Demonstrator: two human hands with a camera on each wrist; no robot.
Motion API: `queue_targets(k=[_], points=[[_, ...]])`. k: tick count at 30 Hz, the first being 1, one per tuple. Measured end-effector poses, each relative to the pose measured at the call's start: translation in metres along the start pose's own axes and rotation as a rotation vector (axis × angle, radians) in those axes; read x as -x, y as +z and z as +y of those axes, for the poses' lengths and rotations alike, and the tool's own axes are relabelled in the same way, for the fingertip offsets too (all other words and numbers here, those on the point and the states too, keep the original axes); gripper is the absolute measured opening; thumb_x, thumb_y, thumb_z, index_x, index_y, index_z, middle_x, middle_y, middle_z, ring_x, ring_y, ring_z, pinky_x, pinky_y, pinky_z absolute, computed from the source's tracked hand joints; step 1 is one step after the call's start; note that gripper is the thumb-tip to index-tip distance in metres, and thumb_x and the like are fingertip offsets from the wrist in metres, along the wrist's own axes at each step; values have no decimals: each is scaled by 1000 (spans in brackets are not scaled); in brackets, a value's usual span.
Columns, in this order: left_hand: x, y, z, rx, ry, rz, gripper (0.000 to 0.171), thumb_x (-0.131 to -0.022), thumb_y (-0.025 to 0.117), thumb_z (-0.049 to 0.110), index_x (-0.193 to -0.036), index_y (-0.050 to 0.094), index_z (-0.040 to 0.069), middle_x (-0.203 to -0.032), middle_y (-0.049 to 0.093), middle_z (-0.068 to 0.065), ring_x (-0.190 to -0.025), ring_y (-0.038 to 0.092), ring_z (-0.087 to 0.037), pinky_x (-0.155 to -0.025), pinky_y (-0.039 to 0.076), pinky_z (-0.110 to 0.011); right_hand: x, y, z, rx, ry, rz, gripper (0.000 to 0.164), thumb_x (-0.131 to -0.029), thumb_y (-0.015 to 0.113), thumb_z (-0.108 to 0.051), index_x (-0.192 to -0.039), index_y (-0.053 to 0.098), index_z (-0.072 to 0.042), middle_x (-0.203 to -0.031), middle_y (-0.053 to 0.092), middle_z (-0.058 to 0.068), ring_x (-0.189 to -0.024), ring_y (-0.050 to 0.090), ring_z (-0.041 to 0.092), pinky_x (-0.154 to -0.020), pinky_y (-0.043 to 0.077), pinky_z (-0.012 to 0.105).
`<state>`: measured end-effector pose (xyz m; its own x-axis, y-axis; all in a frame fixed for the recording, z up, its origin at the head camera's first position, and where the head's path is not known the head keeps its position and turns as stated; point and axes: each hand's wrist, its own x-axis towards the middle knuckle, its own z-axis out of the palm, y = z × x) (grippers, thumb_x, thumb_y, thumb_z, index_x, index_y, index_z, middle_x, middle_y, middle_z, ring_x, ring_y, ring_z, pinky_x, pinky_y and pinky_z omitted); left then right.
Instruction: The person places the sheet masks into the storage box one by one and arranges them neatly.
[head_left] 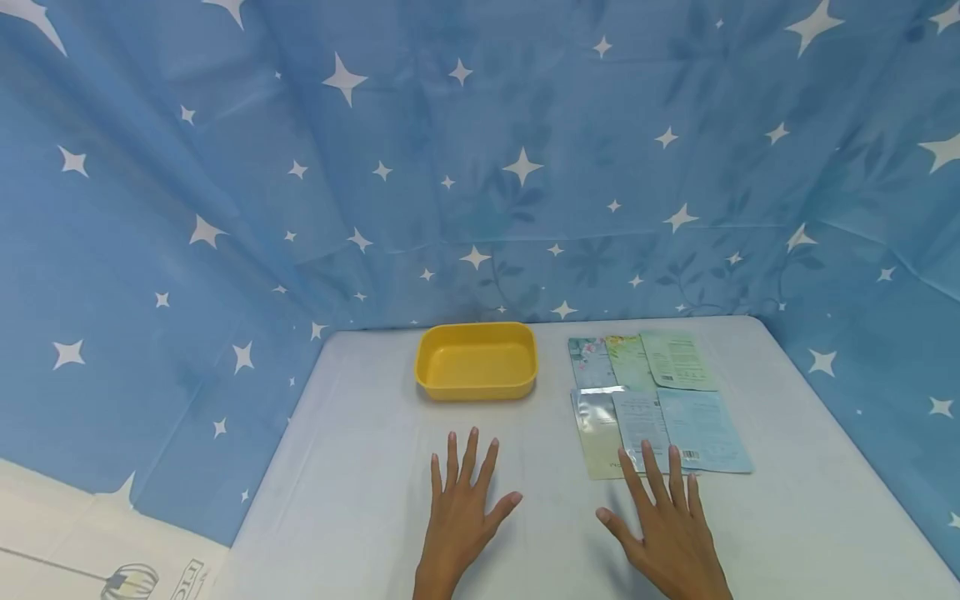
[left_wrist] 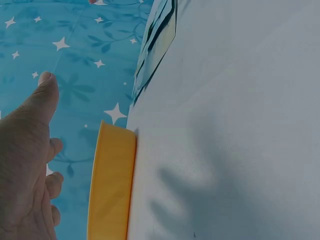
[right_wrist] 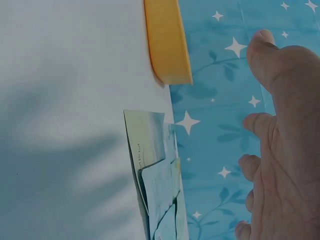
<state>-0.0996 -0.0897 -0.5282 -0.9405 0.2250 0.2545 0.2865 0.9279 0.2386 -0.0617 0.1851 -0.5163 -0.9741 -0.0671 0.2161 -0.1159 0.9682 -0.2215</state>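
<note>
My left hand point(head_left: 459, 518) hovers over the white table with its fingers spread, holding nothing. It is in front of a yellow tray point(head_left: 476, 392), which looks bare inside. To the right, my right hand point(head_left: 667, 533) is also spread and holds nothing. Its fingertips overlap the near edge of several flat sachets in the head view, among them a light blue sachet point(head_left: 708, 429), a pale green sachet point(head_left: 678, 360) and a silvery-yellow sachet point(head_left: 600, 442). The sachets overlap in two rows. In the right wrist view, the right hand point(right_wrist: 290, 135) stands apart from the sachets point(right_wrist: 157, 185).
A white cloth covers the table point(head_left: 337, 467). Behind it and along both sides hangs a blue curtain point(head_left: 420, 208) with white stars. Cream fabric point(head_left: 67, 533) with a printed lamp shows at the lower left. Hand shadows fall on the tabletop.
</note>
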Motion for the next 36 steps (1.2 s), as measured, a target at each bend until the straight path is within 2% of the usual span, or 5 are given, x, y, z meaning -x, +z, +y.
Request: queue_targets(k=[8, 16, 22, 27, 36], points=[[-2, 0, -1, 21, -2, 0, 75, -92, 44, 67, -153, 34, 26, -164, 18, -6, -150, 12, -41, -114, 13, -65, -1, 0, -1, -84, 13, -16, 83, -92, 56, -58, -157, 22, -20, -165, 6, 13, -150, -5, 44, -116, -15, 57], [4, 9, -6, 67, 1, -11, 70, -94, 49, 60, -151, 40, 20, -162, 25, -12, -147, 18, -46, -110, 26, -66, 1, 1, 7, -269, 48, -42, 63, -102, 47, -42, -153, 31, -10, -157, 20, 31, -142, 6, 59, -101, 25, 74], [3, 19, -11, 360, -63, -115, 62, -99, 50, 48, -149, 41, 13, -159, 31, -14, -145, 26, -43, -109, 31, -63, 1, 6, 18, -309, 135, -124, 62, -103, 44, -44, -150, 35, -4, -154, 21, 36, -137, 13, 64, -92, 29, 80], [-2, 26, -14, 601, -46, -113, 47, -102, 50, 35, -138, 52, 5, -133, 62, -13, -121, 61, -28, -100, 48, -46, 1, 7, 25, -325, 176, -52, 56, -99, 54, -39, -138, 49, 1, -147, 33, 38, -133, 29, 61, -91, 35, 75], [1, 40, -16, 855, -119, -162, 33, -101, 54, 31, -117, 66, 5, -95, 75, -4, -82, 70, -6, -79, 54, -21, 1, 16, 32, -380, 427, -193, 44, -99, 54, -33, -120, 60, 5, -97, 65, 14, -86, 65, 29, -75, 53, 45]])
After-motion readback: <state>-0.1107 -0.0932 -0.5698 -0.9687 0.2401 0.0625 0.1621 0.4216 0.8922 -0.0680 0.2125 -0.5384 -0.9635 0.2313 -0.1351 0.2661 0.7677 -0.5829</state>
